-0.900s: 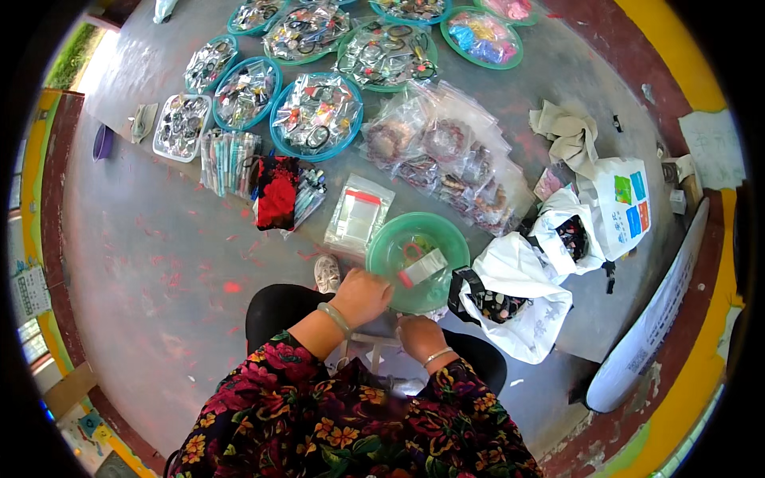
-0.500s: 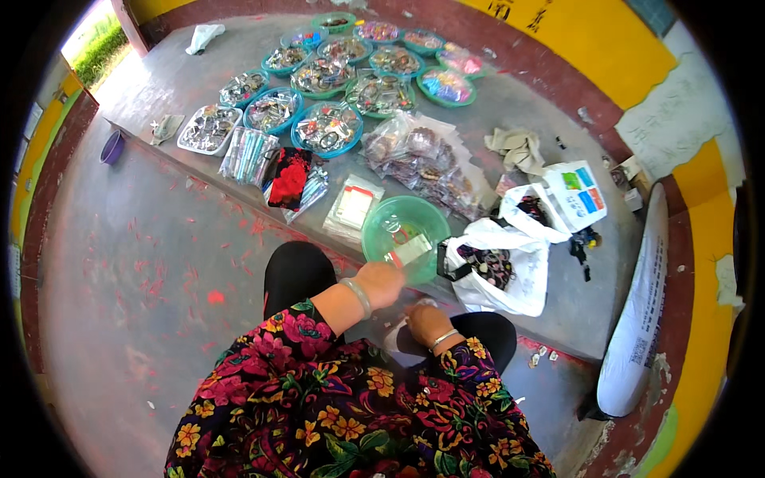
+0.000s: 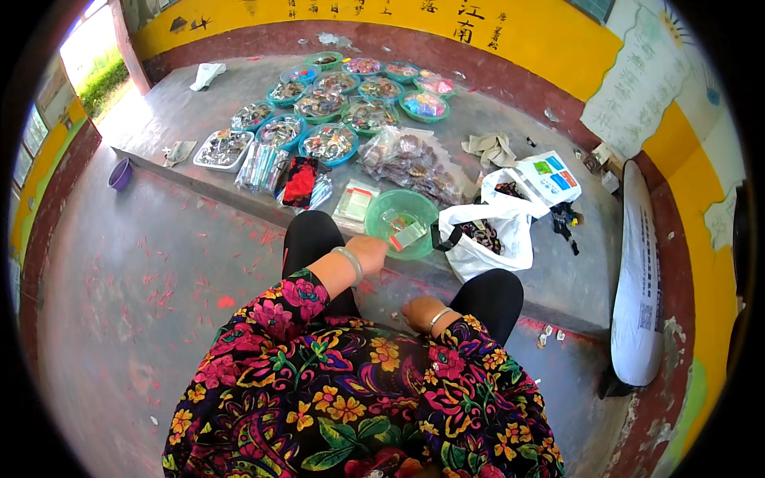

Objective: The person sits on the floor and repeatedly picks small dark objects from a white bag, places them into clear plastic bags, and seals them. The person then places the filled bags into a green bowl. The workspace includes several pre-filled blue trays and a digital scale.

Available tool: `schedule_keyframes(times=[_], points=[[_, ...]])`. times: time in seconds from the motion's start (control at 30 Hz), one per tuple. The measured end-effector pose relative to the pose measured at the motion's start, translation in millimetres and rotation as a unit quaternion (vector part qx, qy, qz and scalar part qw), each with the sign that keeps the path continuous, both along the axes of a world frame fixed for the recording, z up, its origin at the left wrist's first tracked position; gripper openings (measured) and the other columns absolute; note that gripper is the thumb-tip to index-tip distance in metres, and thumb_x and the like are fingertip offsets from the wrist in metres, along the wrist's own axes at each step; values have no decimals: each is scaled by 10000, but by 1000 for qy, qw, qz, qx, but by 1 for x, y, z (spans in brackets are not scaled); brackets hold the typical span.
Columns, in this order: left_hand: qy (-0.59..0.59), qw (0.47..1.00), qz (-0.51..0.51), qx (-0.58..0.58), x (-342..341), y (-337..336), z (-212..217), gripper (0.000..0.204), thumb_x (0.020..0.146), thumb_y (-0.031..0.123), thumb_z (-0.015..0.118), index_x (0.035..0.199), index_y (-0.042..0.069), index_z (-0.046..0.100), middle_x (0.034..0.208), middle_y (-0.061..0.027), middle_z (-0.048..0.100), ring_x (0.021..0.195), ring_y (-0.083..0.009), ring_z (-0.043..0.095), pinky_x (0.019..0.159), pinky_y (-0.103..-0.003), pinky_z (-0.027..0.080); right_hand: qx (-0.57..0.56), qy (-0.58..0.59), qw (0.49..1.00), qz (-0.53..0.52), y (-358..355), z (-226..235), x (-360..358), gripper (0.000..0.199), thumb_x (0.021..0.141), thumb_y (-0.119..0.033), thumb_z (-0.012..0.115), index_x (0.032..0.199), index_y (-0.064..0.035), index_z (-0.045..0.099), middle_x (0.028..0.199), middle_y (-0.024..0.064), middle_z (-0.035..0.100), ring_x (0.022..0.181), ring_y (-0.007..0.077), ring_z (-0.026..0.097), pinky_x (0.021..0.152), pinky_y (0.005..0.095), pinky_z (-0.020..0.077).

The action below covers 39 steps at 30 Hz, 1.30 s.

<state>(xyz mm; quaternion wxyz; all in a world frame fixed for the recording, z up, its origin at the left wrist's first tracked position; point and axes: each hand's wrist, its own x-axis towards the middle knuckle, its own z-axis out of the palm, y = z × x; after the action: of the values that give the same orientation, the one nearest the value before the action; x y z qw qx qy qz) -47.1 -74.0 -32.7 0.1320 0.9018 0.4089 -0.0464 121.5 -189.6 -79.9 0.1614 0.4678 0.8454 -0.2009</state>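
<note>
My left hand (image 3: pixel 367 254), with a bangle at its wrist, is curled beside the near left rim of a green plastic basin (image 3: pixel 374 209). Inside the basin lie a small clear packet with a white card (image 3: pixel 409 235) and a few small red bits. Lower down, between my knees, is my right hand (image 3: pixel 423 313), also with a bangle. Its fingers are bent inward, and the back of the hand hides whatever may be in them. The left hand's fingertips are likewise out of sight.
Right of the basin stands a white bag (image 3: pixel 514 239) of dark patterned items. Flat clear packs (image 3: pixel 355 201) lie to its left. Behind are a heap of clear bags (image 3: pixel 414 163) and several basins of small goods (image 3: pixel 328 143). A raised concrete step (image 3: pixel 239 195) crosses ahead.
The view has tilted up, showing more of the wall. My left hand has drawn back slightly from the basin. White material by my right hand no longer shows.
</note>
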Motion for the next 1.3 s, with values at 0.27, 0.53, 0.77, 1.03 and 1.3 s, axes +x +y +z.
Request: schedule_keyframes(times=[0.27, 0.53, 0.77, 1.03, 1.3], points=[[38, 994, -12, -99, 28, 13, -4, 179, 718, 121, 541, 811, 28, 662, 860, -168, 634, 834, -309, 613, 710, -396, 481, -46, -60, 997, 30, 34, 0, -11, 221, 794, -188, 492, 916, -83, 643, 921, 144, 628, 859, 322, 599, 734, 408, 475], [-6, 983, 48, -175, 85, 64, -79, 203, 742, 135, 529, 877, 35, 645, 911, -150, 630, 871, -298, 607, 738, -391, 478, -175, -20, 981, 85, 35, -47, -9, 240, 794, -219, 502, 966, -86, 602, 913, 150, 621, 852, 314, 602, 728, 409, 479], [-128, 948, 262, -126, 106, 105, -161, 317, 732, 236, 622, 960, 24, 564, 943, -131, 603, 914, -305, 567, 771, -414, 443, -54, 72, 996, 14, 53, -42, 15, 157, 742, -182, 530, 837, -85, 608, 770, 125, 606, 733, 287, 613, 592, 394, 498], [-97, 948, 294, -77, 126, 100, -163, 256, 762, 186, 543, 989, 68, 546, 1017, -103, 563, 1023, -273, 501, 845, -397, 368, -11, 126, 991, -52, 48, -13, 25, 143, 739, -144, 497, 795, -47, 586, 692, 145, 580, 655, 314, 578, 543, 407, 451], [-177, 921, 295, -182, 123, 95, -152, 248, 765, 123, 512, 994, 31, 540, 900, -158, 606, 852, -335, 575, 777, -410, 429, 28, 107, 990, -89, 21, -6, 20, 165, 780, -207, 501, 822, -77, 595, 721, 136, 602, 643, 319, 601, 566, 421, 473]])
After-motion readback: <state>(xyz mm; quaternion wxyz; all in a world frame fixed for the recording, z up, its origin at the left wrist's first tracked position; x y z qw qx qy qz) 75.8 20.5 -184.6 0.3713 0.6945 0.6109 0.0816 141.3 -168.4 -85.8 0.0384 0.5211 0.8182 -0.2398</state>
